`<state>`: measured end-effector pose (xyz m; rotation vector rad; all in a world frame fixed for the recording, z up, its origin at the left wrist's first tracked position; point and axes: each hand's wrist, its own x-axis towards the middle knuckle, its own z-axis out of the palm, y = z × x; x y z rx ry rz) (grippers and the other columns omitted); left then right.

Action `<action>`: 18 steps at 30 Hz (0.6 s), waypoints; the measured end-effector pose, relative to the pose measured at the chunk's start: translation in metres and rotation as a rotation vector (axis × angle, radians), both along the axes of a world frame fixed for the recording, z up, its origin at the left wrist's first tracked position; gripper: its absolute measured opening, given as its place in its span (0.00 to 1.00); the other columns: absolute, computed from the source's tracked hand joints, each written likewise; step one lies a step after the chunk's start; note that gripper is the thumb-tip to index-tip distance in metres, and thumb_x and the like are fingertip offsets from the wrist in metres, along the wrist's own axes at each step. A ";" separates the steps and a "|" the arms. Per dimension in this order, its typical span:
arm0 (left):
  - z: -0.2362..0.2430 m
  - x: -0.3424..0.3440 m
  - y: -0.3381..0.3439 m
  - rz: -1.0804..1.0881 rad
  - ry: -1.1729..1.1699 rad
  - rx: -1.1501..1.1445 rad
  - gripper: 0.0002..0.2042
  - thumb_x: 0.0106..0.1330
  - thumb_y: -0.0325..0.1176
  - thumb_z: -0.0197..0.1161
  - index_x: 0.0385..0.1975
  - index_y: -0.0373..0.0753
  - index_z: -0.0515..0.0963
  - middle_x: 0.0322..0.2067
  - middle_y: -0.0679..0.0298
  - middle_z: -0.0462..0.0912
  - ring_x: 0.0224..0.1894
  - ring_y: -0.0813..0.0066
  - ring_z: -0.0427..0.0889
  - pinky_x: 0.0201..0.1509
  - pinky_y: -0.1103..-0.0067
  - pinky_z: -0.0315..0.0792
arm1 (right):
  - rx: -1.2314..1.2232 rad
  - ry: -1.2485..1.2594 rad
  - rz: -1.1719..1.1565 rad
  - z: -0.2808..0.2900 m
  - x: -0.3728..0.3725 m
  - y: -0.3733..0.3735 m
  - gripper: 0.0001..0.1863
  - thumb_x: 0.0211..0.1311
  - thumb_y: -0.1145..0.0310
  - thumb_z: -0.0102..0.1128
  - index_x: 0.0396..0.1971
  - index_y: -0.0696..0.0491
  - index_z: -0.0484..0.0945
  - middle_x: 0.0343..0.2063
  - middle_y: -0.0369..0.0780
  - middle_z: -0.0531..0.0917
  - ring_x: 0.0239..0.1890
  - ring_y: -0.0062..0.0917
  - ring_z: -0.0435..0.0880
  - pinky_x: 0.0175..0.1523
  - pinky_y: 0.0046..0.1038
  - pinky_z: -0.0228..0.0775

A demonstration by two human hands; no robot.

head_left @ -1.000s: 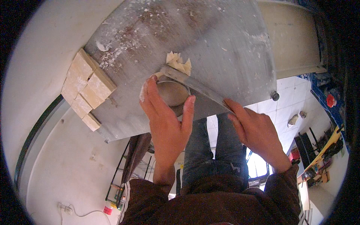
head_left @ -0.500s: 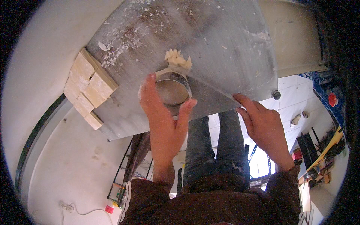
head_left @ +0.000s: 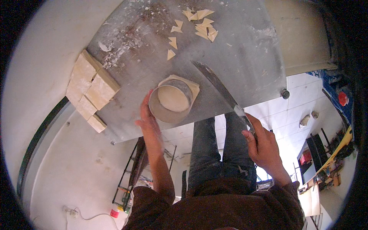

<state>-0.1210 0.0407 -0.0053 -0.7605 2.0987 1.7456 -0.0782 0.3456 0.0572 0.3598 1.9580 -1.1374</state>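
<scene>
A metal ring point(head_left: 170, 113) sits over a square dough sheet point(head_left: 194, 89) at the middle of the metal table point(head_left: 249, 69), with pale dough inside it. My left hand point(head_left: 150, 122) is at the ring's left side, its fingers partly hidden and blurred but apparently apart; I cannot tell whether it touches the ring. My right hand point(head_left: 264, 147) grips a long knife point(head_left: 218, 86), whose blade angles up-left over the table, right of the ring. Small triangular dough scraps point(head_left: 205, 28) lie scattered toward the far side. Stacked dough squares point(head_left: 100, 89) lie at the left edge.
White flour patches dust the table. A pale wall point(head_left: 46, 53) borders it on the left, a beige surface point(head_left: 303, 42) adjoins its right. Below are my legs, the tiled floor point(head_left: 289, 115), a black rack point(head_left: 122, 176) and a red knob point(head_left: 343, 98) on blue equipment at right.
The scraps have moved away from me and spread apart. The knife has left the ring's top and swung rightward. My left hand has slipped down and left, uncovering the ring.
</scene>
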 end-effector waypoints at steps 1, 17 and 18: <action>0.000 0.013 0.002 0.077 -0.027 0.005 0.46 0.75 0.71 0.38 0.75 0.33 0.58 0.72 0.51 0.64 0.76 0.59 0.61 0.81 0.64 0.47 | -0.017 0.027 -0.011 0.000 -0.001 -0.002 0.25 0.77 0.60 0.55 0.70 0.47 0.67 0.53 0.52 0.84 0.45 0.53 0.87 0.45 0.50 0.81; 0.040 -0.016 0.063 -0.523 0.241 -0.594 0.46 0.64 0.36 0.72 0.74 0.25 0.49 0.72 0.38 0.54 0.75 0.40 0.54 0.78 0.54 0.46 | 0.123 0.389 0.282 0.013 -0.008 -0.017 0.29 0.74 0.56 0.59 0.71 0.45 0.68 0.28 0.40 0.81 0.20 0.36 0.83 0.21 0.40 0.75; 0.040 -0.016 0.062 -0.523 0.231 -0.577 0.46 0.65 0.36 0.72 0.74 0.25 0.49 0.72 0.37 0.54 0.75 0.40 0.53 0.78 0.54 0.47 | 0.111 0.380 0.272 0.013 -0.009 -0.019 0.28 0.74 0.56 0.59 0.71 0.44 0.67 0.28 0.40 0.81 0.20 0.37 0.83 0.21 0.40 0.76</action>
